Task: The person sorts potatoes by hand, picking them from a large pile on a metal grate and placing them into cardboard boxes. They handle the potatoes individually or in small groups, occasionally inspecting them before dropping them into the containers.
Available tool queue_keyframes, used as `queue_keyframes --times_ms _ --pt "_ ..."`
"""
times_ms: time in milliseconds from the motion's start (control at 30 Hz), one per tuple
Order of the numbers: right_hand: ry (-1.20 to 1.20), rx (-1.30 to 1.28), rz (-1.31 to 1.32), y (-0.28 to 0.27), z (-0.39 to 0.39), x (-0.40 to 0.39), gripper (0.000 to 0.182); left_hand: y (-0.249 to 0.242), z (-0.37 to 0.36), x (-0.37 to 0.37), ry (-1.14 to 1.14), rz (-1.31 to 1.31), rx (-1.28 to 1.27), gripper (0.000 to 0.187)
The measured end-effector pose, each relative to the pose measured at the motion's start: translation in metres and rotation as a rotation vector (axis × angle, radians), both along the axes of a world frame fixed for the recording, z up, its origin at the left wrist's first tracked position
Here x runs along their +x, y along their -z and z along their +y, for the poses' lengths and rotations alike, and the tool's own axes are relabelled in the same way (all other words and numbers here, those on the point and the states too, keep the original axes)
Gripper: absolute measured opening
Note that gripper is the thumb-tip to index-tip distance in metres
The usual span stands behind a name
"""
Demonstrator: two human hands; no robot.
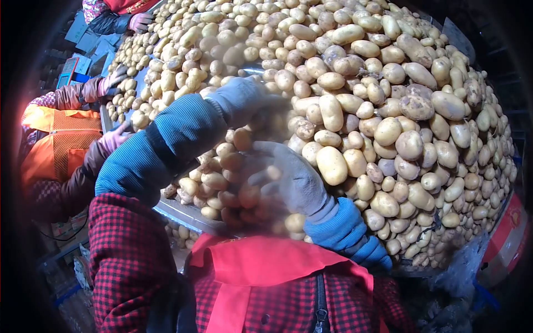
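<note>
A large heap of potatoes (332, 165) lies in front of me. My left hand (241, 99), in a pale grey glove, reaches across the near side of the heap. Its fingers are smeared and partly hidden among the potatoes, so I cannot tell what they hold. Closer to my body, my right hand (294, 180) wears a similar glove and points left, fingers spread over loose potatoes. A cluster of potatoes (214, 180) sits below my left forearm, near the metal table edge (186, 219). Blue ribbed sleeves cover both my forearms.
On the left, a person in an orange vest (66, 139) has gloved hands at the potatoes. Another person's gloved hand (141, 23) rests at the far left edge. Blue crates (94, 53) stand behind them. A red-and-white sack (504, 236) is at the right.
</note>
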State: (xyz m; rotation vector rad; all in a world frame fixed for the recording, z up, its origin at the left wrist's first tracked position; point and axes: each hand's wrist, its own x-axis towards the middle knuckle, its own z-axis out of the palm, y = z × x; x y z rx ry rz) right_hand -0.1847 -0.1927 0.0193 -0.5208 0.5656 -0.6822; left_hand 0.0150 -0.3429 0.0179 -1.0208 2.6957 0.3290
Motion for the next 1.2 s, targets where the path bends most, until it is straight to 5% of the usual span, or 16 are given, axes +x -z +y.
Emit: queue_keyframes --times_ms 167,333,467,600,767,1200 --pt "-0.018 0.112 -0.005 -0.001 -0.003 -0.002 0.051 0.001 -0.005 0.006 0.088 -0.019 -0.019 0.085" --pt "0.041 -0.157 0.068 0.004 0.0 0.0 0.051 0.001 0.005 -0.006 0.04 -0.114 -0.089 0.083" --pt "0.019 0.105 -0.066 0.002 0.001 -0.001 0.049 -0.008 0.003 -0.006 0.026 -0.107 -0.061 0.074" --pt "0.019 0.16 -0.042 0.003 0.001 0.0 0.048 0.009 0.017 0.017 0.096 0.22 -0.259 0.068" --pt "0.023 0.165 -0.03 -0.001 0.0 0.001 0.05 0.019 0.027 0.024 -0.091 0.176 -0.294 0.069" --pt "0.019 0.164 -0.056 0.005 0.002 0.001 0.051 0.017 0.008 0.012 -0.137 0.024 -0.079 0.06"
